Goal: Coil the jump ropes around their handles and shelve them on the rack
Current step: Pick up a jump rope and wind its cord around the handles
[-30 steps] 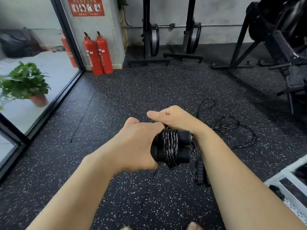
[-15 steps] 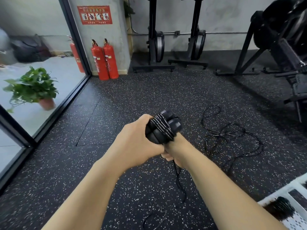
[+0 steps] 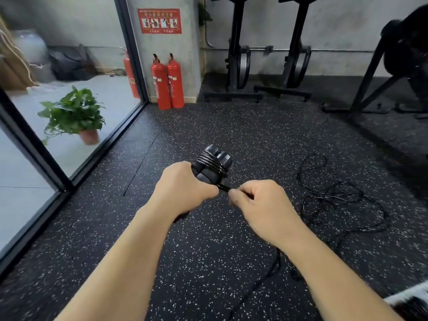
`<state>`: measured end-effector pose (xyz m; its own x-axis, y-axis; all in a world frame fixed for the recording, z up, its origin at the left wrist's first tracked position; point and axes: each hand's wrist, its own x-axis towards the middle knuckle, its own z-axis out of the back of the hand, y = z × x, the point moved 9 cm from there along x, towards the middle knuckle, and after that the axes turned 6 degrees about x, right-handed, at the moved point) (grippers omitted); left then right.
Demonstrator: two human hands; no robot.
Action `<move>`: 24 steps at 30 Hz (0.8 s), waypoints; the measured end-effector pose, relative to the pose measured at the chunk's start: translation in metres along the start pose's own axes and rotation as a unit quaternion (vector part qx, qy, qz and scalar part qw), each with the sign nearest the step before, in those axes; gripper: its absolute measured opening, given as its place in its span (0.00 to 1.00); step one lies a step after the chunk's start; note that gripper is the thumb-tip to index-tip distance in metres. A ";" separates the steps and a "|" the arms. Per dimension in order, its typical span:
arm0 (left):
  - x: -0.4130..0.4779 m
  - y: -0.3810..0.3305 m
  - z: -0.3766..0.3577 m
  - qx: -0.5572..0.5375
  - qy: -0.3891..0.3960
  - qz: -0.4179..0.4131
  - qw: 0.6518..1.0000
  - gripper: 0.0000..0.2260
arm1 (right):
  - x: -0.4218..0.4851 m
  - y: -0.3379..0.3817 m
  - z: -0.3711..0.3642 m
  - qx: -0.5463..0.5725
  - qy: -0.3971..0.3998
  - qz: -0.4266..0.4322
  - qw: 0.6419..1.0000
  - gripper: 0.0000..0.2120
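Note:
My left hand grips a pair of black jump-rope handles held side by side, their ends pointing up and away. Several turns of black cord are wound round them. My right hand pinches the free cord just right of the handles, and the rest of it trails down to the floor under my right forearm. A second black rope lies in a loose tangle on the floor to the right. A white rack corner shows at the bottom right edge.
Black speckled rubber floor all around. Two red fire extinguishers stand by a pillar ahead. A potted plant sits behind the glass wall on the left. Black exercise machines line the back wall and the right side.
My right hand has come out from under the handles to their right and now pulls the cord sideways. The handles tilted more upright, and the view rose a little.

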<state>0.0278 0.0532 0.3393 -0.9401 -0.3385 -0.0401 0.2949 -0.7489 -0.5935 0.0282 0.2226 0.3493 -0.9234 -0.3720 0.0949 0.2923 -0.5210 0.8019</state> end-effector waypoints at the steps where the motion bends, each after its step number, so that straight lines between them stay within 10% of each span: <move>1: 0.000 0.001 0.000 0.001 0.003 0.005 1.000 0.10 | 0.000 0.001 0.001 -0.019 -0.009 0.001 1.000 0.19; 13: -0.004 -0.001 -0.003 0.033 0.005 0.045 0.998 0.12 | -0.017 0.054 0.032 -0.277 -0.179 0.152 0.932 0.29; 24: 0.003 0.009 0.001 -0.019 -0.003 0.053 0.998 0.10 | -0.021 0.045 0.027 -0.277 -0.121 0.170 0.938 0.29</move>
<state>0.0276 0.0450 0.3351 -0.9031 -0.4181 -0.0982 0.3852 -0.6875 -0.6156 0.0538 0.2277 0.3991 -0.7628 -0.4392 0.4746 0.6030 -0.7482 0.2768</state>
